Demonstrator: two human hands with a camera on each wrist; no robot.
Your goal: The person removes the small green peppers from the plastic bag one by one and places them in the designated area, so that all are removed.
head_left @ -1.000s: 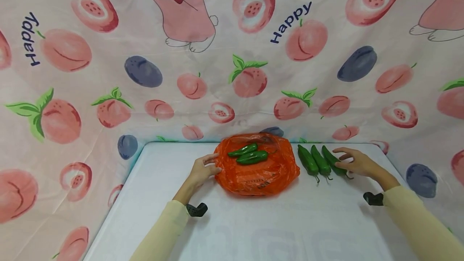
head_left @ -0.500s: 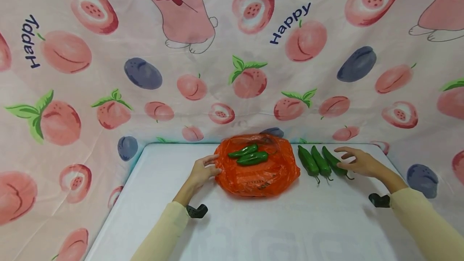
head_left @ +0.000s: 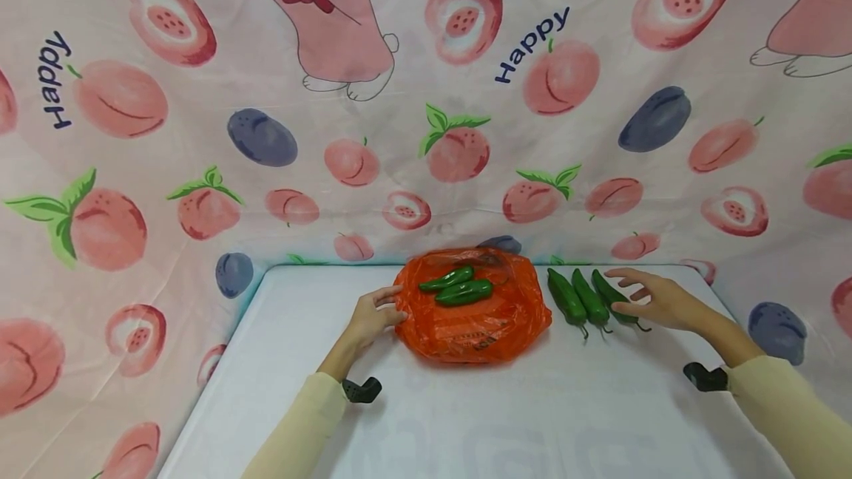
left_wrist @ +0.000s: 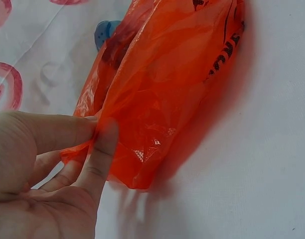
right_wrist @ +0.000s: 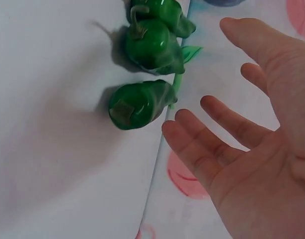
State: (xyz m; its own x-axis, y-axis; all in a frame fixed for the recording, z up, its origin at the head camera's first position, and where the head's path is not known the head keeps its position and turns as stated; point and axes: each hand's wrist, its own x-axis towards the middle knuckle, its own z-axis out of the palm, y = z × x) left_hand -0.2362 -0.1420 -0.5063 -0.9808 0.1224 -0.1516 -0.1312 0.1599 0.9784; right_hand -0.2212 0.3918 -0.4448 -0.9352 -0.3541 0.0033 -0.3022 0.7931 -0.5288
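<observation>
An orange plastic bag (head_left: 472, 342) lies at the back of the white table, and two green peppers (head_left: 464, 292) show in its mouth. At the bag's left side my left hand (head_left: 370, 316) pinches the rim; in the left wrist view thumb and fingers (left_wrist: 100, 159) hold the thin film between them. To the right of the bag, three more green peppers (head_left: 566, 297) lie side by side with stems toward me. Over the rightmost pepper (head_left: 607, 293), my right hand (head_left: 665, 303) is spread with thumb and fingers apart. The right wrist view shows a gap between that hand (right_wrist: 262, 159) and the peppers (right_wrist: 150, 47).
A fruit-printed cloth (head_left: 426, 94) hangs directly behind the table's back edge. The white table top (head_left: 506, 420) stretches in front of the bag. A black device (head_left: 362, 390) sits at my left wrist and another black device (head_left: 705, 377) at my right.
My right forearm has swung slightly to the right, and the right thumb and fingers have spread a little wider. The left hand, the bag and the peppers stay in place.
</observation>
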